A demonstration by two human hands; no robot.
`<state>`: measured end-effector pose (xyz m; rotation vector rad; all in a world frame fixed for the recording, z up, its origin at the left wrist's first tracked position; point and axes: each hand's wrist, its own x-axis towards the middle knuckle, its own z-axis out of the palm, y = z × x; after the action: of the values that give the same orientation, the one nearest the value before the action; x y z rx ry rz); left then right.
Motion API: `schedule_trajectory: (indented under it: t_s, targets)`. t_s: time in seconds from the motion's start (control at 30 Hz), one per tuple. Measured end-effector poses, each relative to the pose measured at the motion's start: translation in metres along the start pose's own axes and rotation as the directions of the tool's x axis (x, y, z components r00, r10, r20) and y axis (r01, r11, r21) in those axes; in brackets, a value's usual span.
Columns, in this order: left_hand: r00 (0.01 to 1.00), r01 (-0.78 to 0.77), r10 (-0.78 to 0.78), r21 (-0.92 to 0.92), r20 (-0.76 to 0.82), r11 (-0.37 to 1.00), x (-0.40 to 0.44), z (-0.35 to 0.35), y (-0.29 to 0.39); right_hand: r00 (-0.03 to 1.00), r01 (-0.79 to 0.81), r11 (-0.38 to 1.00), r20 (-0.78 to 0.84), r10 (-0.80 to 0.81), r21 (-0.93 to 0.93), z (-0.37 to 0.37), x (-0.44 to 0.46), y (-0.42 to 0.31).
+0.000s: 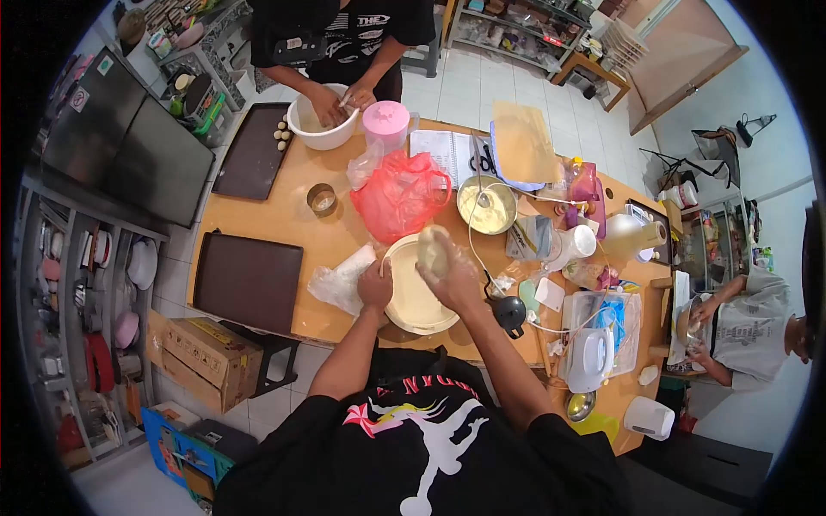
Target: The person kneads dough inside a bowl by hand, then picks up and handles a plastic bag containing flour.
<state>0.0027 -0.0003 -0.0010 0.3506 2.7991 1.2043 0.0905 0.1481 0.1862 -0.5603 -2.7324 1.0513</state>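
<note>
In front of me a wide cream-coloured bowl (416, 311) stands near the table's edge. My left hand (375, 284) is closed on its left rim. Above the bowl's right side, my right hand (453, 281) holds a pale lump of dough (432, 248) against its fingers; some fingers are hidden. A crumpled clear plastic bag (337, 284) lies beside my left hand. Just beyond the bowl sits a red plastic bag (397, 199). A metal bowl with a pale yellow mixture (487, 208) is to the right.
Dark trays (247, 282) lie on the left. Across the table, a person's hands work in a white bowl (323, 129), beside a pink-lidded container (385, 122). A hand mixer (508, 314) and its cord are at right, near a white jug (590, 359). Another person holds a bowl at far right.
</note>
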Motion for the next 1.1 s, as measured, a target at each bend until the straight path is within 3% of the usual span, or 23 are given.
schedule_trajectory:
  t_s: [0.1,0.2,0.23,0.27,0.33,0.43,0.5,0.6,0.7,0.73,0.8,0.83,0.93,0.97,1.07,1.1]
  targets:
    - [1.0,-0.007,0.008,0.035,-0.009,0.999,0.001,0.007,-0.005,0.886,0.224,0.968,-0.438,-0.155,0.11,0.005,0.0,-0.006]
    - [1.0,0.02,-0.02,0.049,0.001,0.999,0.002,0.004,-0.004,0.805,0.343,0.934,-0.48,-0.348,-0.102,0.061,-0.018,0.055]
    - [1.0,0.028,-0.029,0.055,0.008,0.998,0.0,0.0,0.001,0.981,0.141,0.974,-0.109,-0.162,-0.175,0.074,-0.042,0.075]
    - [0.999,0.033,-0.034,0.057,0.013,0.998,0.0,-0.002,0.006,0.977,0.205,0.883,0.028,-0.213,-0.423,0.085,-0.069,0.1]
    - [0.999,0.029,-0.03,0.06,0.023,0.998,0.001,0.002,0.002,0.964,0.24,0.749,0.24,-0.111,-0.617,0.076,-0.076,0.096]
    - [0.999,0.04,-0.041,0.051,0.023,0.998,0.0,0.002,0.0,0.932,0.066,0.839,0.334,0.141,-0.54,0.065,-0.062,0.075]
    - [0.999,0.039,-0.04,0.054,0.022,0.998,0.003,0.001,0.002,0.953,-0.087,0.914,0.233,0.192,-0.396,0.066,-0.04,0.073]
    - [0.999,0.027,-0.029,0.067,0.031,0.997,0.001,0.002,-0.002,0.998,-0.05,0.992,0.038,0.054,-0.113,0.058,-0.007,0.052]
    - [0.999,0.023,-0.025,0.056,0.03,0.998,0.002,-0.001,0.002,0.99,-0.06,0.989,0.133,0.043,0.132,0.062,0.033,0.037]
    - [0.999,0.029,-0.03,0.07,0.024,0.997,0.002,-0.001,0.004,0.943,-0.288,0.894,0.266,0.201,0.343,0.074,0.043,0.042]
    - [0.999,0.034,-0.036,0.081,0.023,0.996,0.001,-0.001,0.006,0.722,-0.689,0.447,0.595,0.354,0.57,0.114,0.059,0.071]
    - [0.999,0.034,-0.036,0.078,0.027,0.996,0.001,-0.002,0.007,0.767,-0.596,0.689,0.546,0.337,0.412,0.135,0.059,0.091]
    - [1.0,0.005,-0.006,0.07,0.013,0.998,0.002,-0.003,0.004,0.623,-0.683,0.703,0.662,0.417,0.2,0.132,0.047,0.082]
    - [1.0,-0.003,0.003,0.063,0.004,0.998,0.001,-0.001,0.004,0.55,-0.78,0.59,0.677,0.489,0.208,0.137,0.039,0.077]
    - [0.999,0.037,-0.038,0.07,0.018,0.997,0.001,-0.002,0.006,0.615,-0.741,0.639,0.59,0.523,0.206,0.159,0.022,0.094]
    - [0.999,0.037,-0.039,0.075,0.024,0.996,0.001,-0.003,0.006,0.556,-0.798,0.567,0.612,0.563,0.204,0.152,0.024,0.087]
